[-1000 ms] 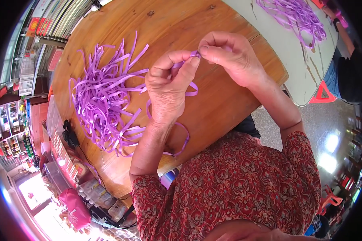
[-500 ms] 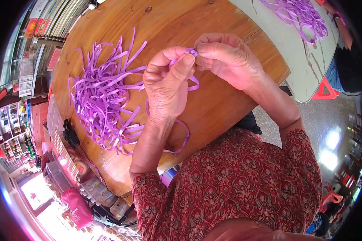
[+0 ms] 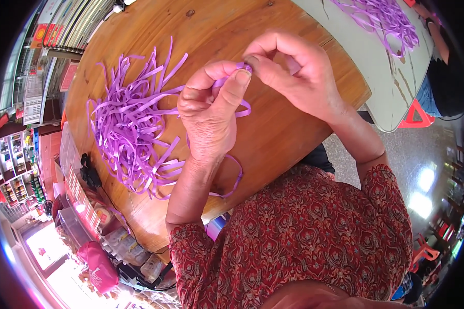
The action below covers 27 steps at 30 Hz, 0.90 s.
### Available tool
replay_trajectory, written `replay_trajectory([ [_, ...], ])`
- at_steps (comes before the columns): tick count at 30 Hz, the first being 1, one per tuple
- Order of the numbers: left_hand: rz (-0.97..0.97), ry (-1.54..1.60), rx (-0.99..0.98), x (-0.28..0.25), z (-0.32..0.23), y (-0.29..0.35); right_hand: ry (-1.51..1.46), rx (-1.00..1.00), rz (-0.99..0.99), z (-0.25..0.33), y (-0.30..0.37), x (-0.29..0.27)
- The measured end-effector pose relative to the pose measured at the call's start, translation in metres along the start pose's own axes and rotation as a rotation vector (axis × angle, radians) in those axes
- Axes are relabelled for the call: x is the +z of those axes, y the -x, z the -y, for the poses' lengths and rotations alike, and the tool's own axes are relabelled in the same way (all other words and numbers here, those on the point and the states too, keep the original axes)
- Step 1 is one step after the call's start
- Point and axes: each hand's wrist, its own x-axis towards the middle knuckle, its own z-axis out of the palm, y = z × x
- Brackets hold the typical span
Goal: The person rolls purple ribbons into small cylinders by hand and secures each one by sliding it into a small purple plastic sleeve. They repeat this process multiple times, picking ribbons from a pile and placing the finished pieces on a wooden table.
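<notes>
Between thumb and finger, my left hand [image 3: 211, 108] pinches a purple ribbon [image 3: 244, 109] near a small folded or knotted spot. My right hand [image 3: 296, 72] meets it there, its thumb and forefinger closed at the same spot; the exact grip is too small to make out. Part of the ribbon loops below my left fingers and trails down past my left wrist toward the table's near edge. A big tangled heap of purple ribbons [image 3: 129, 123] lies on the wooden table [image 3: 288, 149], left of my left hand.
Another pile of purple ribbons [image 3: 384, 23] lies on a pale table [image 3: 397, 77] at the far right, where another person's arm [image 3: 438, 41] shows. A red stool [image 3: 417, 116] stands beneath it. Along the left edge are a black clip-like object [image 3: 90, 172], clear plastic boxes [image 3: 80, 226] and shelves.
My right hand has turned and its fingers have shifted up and inward, still at the ribbon's small spot. My left hand has moved slightly left, keeping its pinch.
</notes>
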Motion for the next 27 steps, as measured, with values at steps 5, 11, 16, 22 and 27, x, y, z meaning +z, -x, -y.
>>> replay_trajectory([
  [5,-0.058,-0.055,0.000,0.004,-0.002,0.000,0.208,-0.358,-0.069,0.000,-0.001,0.007],
  [11,-0.080,-0.085,0.018,0.003,-0.001,-0.002,0.257,-0.557,-0.304,-0.004,0.001,-0.001],
  [16,-0.061,-0.093,0.017,0.004,0.000,-0.001,0.330,-0.552,-0.089,0.000,0.002,-0.005],
  [22,-0.045,-0.099,-0.007,0.004,0.000,0.001,-0.213,-0.190,-0.015,-0.008,0.004,-0.005],
  [27,-0.008,-0.107,-0.075,0.002,-0.001,0.000,-0.120,-0.173,0.055,-0.008,0.003,-0.014],
])
